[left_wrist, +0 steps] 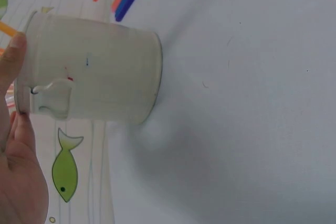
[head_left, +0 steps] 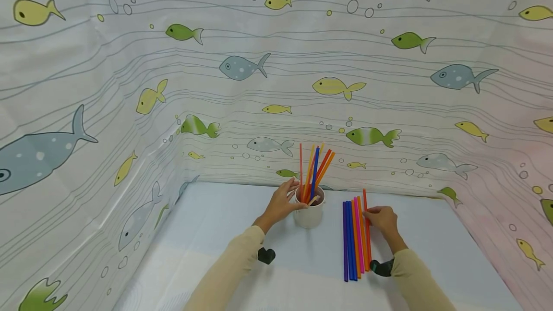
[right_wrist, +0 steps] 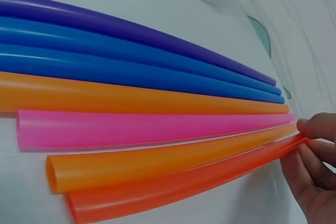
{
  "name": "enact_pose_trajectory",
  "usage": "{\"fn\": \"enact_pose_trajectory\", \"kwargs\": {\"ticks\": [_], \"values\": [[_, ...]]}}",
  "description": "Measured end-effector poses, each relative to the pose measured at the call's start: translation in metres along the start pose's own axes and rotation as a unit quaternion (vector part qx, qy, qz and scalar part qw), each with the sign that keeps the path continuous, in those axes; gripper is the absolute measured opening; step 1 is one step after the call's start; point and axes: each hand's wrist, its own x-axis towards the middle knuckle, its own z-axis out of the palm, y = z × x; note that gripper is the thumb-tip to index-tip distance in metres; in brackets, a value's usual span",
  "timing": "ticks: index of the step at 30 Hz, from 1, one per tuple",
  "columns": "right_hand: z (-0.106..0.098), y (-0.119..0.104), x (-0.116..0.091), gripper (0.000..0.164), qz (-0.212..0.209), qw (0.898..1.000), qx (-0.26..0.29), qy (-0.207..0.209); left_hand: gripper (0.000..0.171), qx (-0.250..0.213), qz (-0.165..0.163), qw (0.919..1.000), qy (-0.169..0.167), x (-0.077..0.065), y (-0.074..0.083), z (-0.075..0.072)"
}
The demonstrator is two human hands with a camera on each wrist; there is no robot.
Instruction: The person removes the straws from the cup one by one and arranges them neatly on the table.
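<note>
Six glossy coloured plastic tubes (head_left: 356, 239): laid in a row on pale tabletop (head_left: 298, 263) | red-orange plastic tube (right_wrist: 189, 184): at row's right end, pinched by right hand (head_left: 384, 220) | left hand (head_left: 280, 203): grips white cylindrical cup (head_left: 308, 217) near rim | remaining: several tubes (head_left: 315, 172) standing in cup

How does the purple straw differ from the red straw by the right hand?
Colour: the purple straw is dark violet; the red straw is bright orange-red.
Place: the purple straw is leftmost in the row of straws; the red straw is rightmost.
Contact: the right hand pinches the red straw; the purple straw is untouched.
Both are long and slim.
</note>
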Motion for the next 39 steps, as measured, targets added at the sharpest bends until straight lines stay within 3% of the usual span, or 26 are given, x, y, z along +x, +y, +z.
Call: {"fn": "enact_pose_trajectory", "kwargs": {"ticks": [15,32,39], "values": [[0.004,0.006,-0.007,0.031,-0.062,0.998,-0.025,0.015,0.101,-0.012,0.007,0.9999,0.0,-0.001,0.001,0.0],[0.001,0.006,-0.01,0.036,-0.06,0.997,-0.046,0.014,0.099,-0.011,0.007,0.9999,-0.001,0.0,0.002,0.0],[-0.003,-0.006,-0.008,0.036,-0.094,0.993,-0.035,0.055,0.098,-0.006,0.004,1.0,0.001,-0.001,0.002,-0.001]]}}
